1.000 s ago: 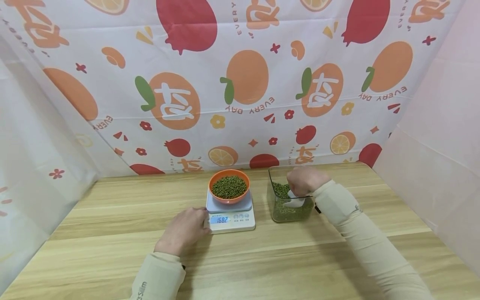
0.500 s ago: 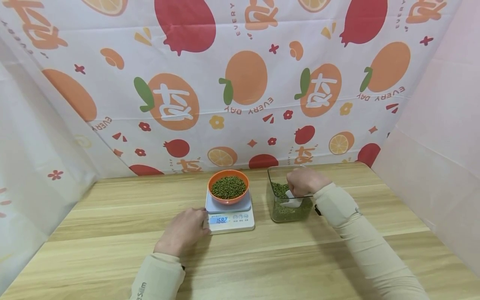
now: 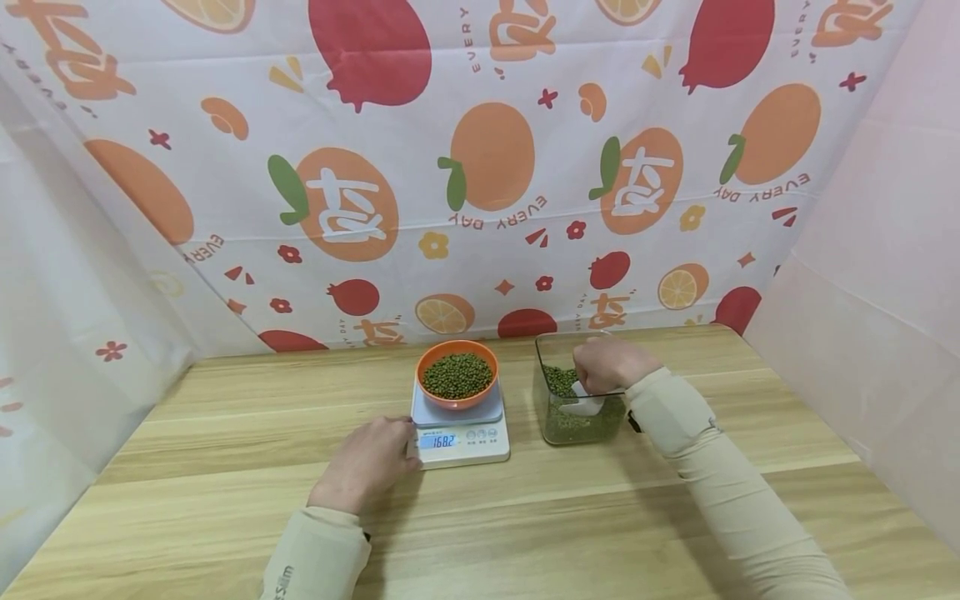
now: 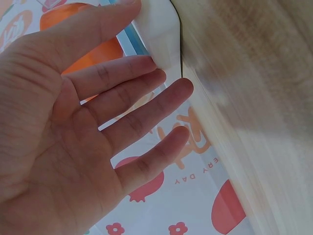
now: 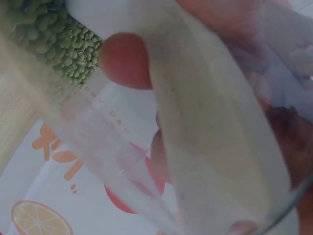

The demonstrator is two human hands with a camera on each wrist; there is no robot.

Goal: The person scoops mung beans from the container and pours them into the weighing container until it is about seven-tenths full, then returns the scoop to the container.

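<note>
An orange bowl (image 3: 457,402) filled with mung beans (image 3: 458,375) sits on a white kitchen scale (image 3: 472,451), whose display reads 168.2. At the scale's left side rests my left hand (image 3: 366,463); the left wrist view shows its fingers (image 4: 142,117) extended and spread, with the index fingertip and thumb at the scale's edge. My right hand (image 3: 617,363) reaches into a clear square container (image 3: 558,429) of mung beans (image 5: 63,44) and grips a white scoop (image 3: 587,406). The scoop's handle (image 5: 205,122) fills much of the right wrist view, and its blade lies against the beans.
Everything stands on a light wooden table (image 3: 495,533), scale and container side by side near its back edge. Behind hangs a white curtain (image 3: 405,292) printed with fruit; plain pale sheets close off both sides.
The scoop has shifted slightly left inside the container, and the view has shifted a little. Left hand, bowl and scale stay put, with the reading unchanged.
</note>
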